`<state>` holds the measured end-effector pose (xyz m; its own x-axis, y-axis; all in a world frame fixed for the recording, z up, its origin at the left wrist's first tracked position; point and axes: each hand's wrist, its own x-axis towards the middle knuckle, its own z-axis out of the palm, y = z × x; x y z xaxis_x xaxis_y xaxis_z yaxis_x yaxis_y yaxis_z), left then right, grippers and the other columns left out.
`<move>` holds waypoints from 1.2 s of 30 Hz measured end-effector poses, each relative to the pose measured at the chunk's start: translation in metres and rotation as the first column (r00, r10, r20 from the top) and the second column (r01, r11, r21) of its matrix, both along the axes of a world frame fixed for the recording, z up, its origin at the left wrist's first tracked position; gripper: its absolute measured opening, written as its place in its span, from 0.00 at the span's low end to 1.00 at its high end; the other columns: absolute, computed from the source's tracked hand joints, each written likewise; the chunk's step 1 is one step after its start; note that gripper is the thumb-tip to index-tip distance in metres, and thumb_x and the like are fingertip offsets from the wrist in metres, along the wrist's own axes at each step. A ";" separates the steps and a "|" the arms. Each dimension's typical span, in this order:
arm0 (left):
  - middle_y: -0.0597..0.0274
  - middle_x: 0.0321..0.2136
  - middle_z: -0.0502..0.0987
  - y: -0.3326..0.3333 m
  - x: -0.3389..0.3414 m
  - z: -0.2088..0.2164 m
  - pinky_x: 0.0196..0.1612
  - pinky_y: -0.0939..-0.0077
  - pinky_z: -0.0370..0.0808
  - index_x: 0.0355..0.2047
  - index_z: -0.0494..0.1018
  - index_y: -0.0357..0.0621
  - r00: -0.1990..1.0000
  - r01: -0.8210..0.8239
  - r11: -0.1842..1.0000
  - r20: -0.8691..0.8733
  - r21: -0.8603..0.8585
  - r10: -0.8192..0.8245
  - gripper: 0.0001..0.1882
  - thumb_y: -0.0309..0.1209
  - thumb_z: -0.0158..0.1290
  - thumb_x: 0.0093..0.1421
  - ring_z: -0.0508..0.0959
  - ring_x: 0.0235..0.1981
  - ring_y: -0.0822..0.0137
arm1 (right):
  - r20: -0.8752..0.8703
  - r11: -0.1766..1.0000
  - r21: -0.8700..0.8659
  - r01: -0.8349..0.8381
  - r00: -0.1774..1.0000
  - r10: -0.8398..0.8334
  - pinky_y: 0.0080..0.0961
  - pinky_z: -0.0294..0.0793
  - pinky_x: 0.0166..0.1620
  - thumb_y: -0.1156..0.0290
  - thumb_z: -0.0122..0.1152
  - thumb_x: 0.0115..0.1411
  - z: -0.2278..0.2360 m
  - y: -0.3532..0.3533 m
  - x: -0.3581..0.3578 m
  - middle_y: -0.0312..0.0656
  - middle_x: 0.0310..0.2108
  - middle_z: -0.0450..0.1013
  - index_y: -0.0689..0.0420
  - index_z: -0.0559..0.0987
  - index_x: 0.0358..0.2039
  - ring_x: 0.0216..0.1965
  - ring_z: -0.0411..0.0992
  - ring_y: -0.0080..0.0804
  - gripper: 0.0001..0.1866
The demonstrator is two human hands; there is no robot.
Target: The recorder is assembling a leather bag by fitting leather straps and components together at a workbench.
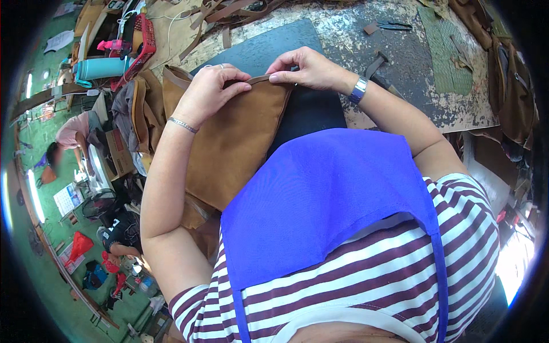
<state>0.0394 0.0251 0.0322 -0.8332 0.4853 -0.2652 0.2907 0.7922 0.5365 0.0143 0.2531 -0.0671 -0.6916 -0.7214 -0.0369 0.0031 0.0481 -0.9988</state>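
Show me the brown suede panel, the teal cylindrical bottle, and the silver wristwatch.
brown suede panel [234, 143], head view, middle of its face
teal cylindrical bottle [103, 68], head view, its side
silver wristwatch [358, 90], head view, its band

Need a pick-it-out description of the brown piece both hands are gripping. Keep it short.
Start at the worn, paint-flecked workbench and find the dark blue-grey mat on it. Lying over the mat's near edge is the tan leather panel, its top edge pinched by the left hand and right hand. Unlike the loose brown strips further back, it is one wide, smooth sheet.
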 end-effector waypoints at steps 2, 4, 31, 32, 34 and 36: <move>0.55 0.30 0.78 0.000 0.001 -0.001 0.37 0.73 0.73 0.34 0.78 0.36 1.000 -0.007 1.000 0.020 -0.003 0.007 0.09 0.29 0.58 0.55 0.78 0.32 0.62 | -0.023 1.000 -0.004 -0.015 1.000 0.015 0.20 0.71 0.43 0.62 0.63 0.59 -0.004 0.000 -0.001 0.36 0.33 0.78 0.60 0.81 0.40 0.37 0.72 0.20 0.15; 0.55 0.30 0.78 -0.001 0.001 -0.002 0.37 0.73 0.73 0.34 0.78 0.36 0.999 -0.011 1.000 0.038 -0.007 0.011 0.09 0.29 0.57 0.56 0.78 0.33 0.61 | -0.048 1.000 -0.010 -0.027 0.998 0.027 0.18 0.72 0.42 0.63 0.62 0.59 -0.005 0.000 -0.001 0.35 0.33 0.77 0.61 0.80 0.40 0.36 0.72 0.17 0.15; 0.73 0.30 0.75 -0.008 0.010 0.007 0.41 0.84 0.70 0.42 0.73 0.43 0.862 -0.355 0.920 0.439 0.164 0.254 0.12 0.28 0.59 0.57 0.73 0.35 0.81 | -0.459 0.991 -0.068 0.116 0.878 -0.135 0.27 0.74 0.43 0.63 0.65 0.55 0.016 -0.018 0.016 0.42 0.35 0.77 0.54 0.81 0.40 0.37 0.75 0.35 0.14; 0.72 0.30 0.76 -0.004 0.013 0.012 0.41 0.83 0.70 0.41 0.75 0.43 0.905 -0.308 0.945 0.342 0.110 0.255 0.13 0.28 0.60 0.56 0.73 0.35 0.80 | -0.451 0.992 -0.058 0.115 0.883 -0.129 0.25 0.73 0.40 0.65 0.65 0.55 0.018 -0.017 0.015 0.40 0.32 0.76 0.54 0.81 0.41 0.35 0.74 0.31 0.13; 0.69 0.31 0.77 -0.004 0.017 0.010 0.41 0.81 0.71 0.40 0.76 0.42 0.959 -0.245 0.960 0.179 0.133 0.220 0.13 0.29 0.61 0.54 0.74 0.35 0.78 | -0.443 0.993 -0.050 0.108 0.889 -0.119 0.22 0.72 0.38 0.67 0.65 0.55 0.020 -0.018 0.015 0.38 0.29 0.76 0.54 0.81 0.41 0.33 0.73 0.27 0.12; 0.67 0.32 0.78 -0.005 0.020 0.009 0.41 0.80 0.71 0.39 0.78 0.41 0.984 -0.178 0.973 0.012 0.145 0.178 0.14 0.30 0.63 0.53 0.75 0.35 0.75 | -0.450 0.984 -0.090 0.152 0.875 -0.176 0.23 0.72 0.37 0.68 0.65 0.55 0.021 -0.019 0.018 0.38 0.29 0.75 0.52 0.82 0.41 0.31 0.72 0.27 0.12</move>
<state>0.0596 0.0202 0.0413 -0.9101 0.3621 -0.2016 0.1527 0.7452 0.6491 0.0319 0.2343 -0.0463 -0.7316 -0.5888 0.3436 -0.4486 0.0362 -0.8930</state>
